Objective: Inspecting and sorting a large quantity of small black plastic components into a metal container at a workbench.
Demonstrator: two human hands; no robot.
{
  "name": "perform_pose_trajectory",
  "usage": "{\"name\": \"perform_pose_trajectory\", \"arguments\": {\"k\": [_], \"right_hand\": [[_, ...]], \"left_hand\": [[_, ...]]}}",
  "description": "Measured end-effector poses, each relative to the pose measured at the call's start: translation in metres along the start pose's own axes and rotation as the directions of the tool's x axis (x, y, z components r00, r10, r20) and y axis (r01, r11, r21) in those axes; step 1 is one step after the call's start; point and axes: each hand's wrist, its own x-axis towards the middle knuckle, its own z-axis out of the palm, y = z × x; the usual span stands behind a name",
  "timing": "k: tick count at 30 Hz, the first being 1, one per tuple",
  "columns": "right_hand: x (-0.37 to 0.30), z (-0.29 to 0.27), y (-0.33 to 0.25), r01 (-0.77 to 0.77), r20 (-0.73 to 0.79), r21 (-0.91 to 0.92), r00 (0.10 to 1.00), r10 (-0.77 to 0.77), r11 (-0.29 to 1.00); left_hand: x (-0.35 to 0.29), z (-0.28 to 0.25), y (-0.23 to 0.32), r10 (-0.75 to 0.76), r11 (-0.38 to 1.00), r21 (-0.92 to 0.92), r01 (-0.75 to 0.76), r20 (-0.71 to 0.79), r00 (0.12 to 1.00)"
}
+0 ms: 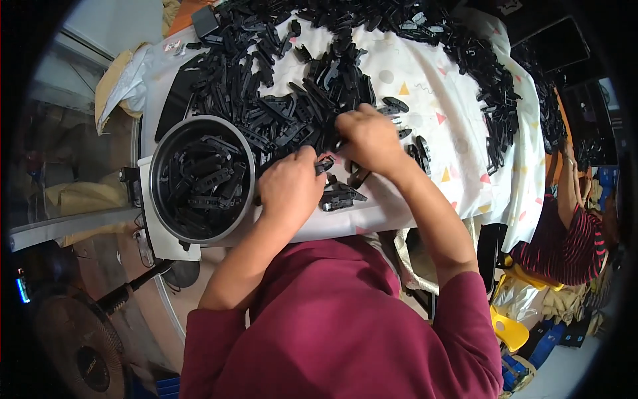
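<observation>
My left hand (291, 185) is closed around a small black plastic part (324, 164), whose end sticks out past the fingertips. Just to its right and farther off, my right hand (371, 138) is curled in a pinch at the near edge of a heap of black plastic parts (292, 120). Whatever the right fingers hold is hidden and slightly blurred. Several long black parts (342, 197) lie on the cloth below both hands. More single parts (420, 153) rest right of the right wrist.
A round metal pot (158, 156) partly filled with black parts stands left of my left hand. The table wears a white patterned cloth (458, 143). More parts (498, 110) pile along its far and right side. A fan (83, 359) stands lower left; another person (558, 239) sits at right.
</observation>
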Motion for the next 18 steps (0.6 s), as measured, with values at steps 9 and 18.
{"name": "perform_pose_trajectory", "arguments": {"k": [9,18], "right_hand": [[-0.021,-0.041,0.019,-0.332,0.492,0.87,0.57,0.658,-0.364],[-0.036,-0.025,0.045,0.125,0.631,0.541,0.592,0.5,-0.831]], "left_hand": [[0.051,-0.018,0.024,-0.202,0.768,-0.615,0.181,0.037,0.979],[0.105,-0.006,0.069,0.376,0.79,-0.537,-0.296,0.043,0.926]]}}
